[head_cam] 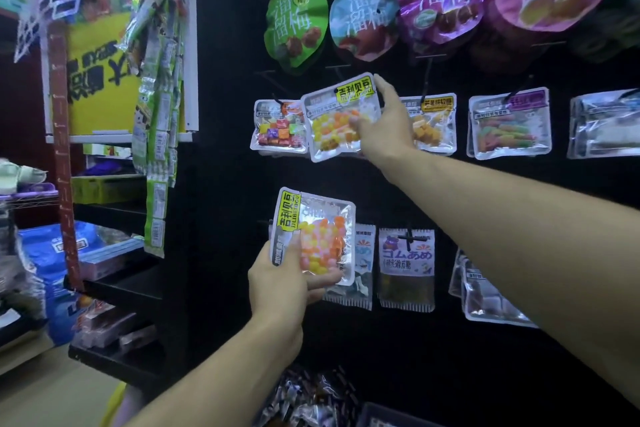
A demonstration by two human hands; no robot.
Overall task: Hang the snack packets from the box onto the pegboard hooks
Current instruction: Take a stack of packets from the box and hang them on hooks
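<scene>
Snack packet of yellow, orange and white candies gripped by the right hand against the black pegboard, second matching packet clasped in the left hand below.

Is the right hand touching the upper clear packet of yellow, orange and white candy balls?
Touching: the head view shows the right hand gripping the upper candy-ball packet by its right edge.

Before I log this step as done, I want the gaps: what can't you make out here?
- Whether the upper packet is on a hook: the head view shows no hook through it.
- Right hand fingers: mostly behind that packet.
- The box: cut off by the bottom edge.
- Far-right packets: blurred, print unreadable.
- Left hand grips the lower packet; small print too blurred.
</scene>
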